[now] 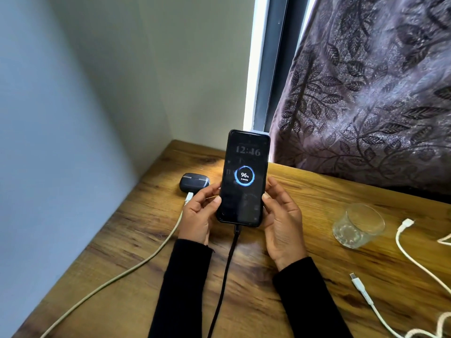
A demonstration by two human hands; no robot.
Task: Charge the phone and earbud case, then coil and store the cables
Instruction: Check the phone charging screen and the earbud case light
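1. Phone, a black slab with a lit screen (244, 178), stands upright above the wooden table (305, 191); we grip its sides with our left hand (199, 211) and right hand (280, 217).
2. We see a black cable (225, 276) plugged into its base.
3. Dark oval earbud case (194, 182) lies behind, a white cable (156, 252) plugged in.

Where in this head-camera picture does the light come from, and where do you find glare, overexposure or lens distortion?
Head view: daylight enters through the window strip beside the curtain, which is blown out to white; a bright patch falls on the table behind the phone; the phone's lit screen stays readable, its clock dim; the glass shows soft reflections; the wide lens bends the wall edges.
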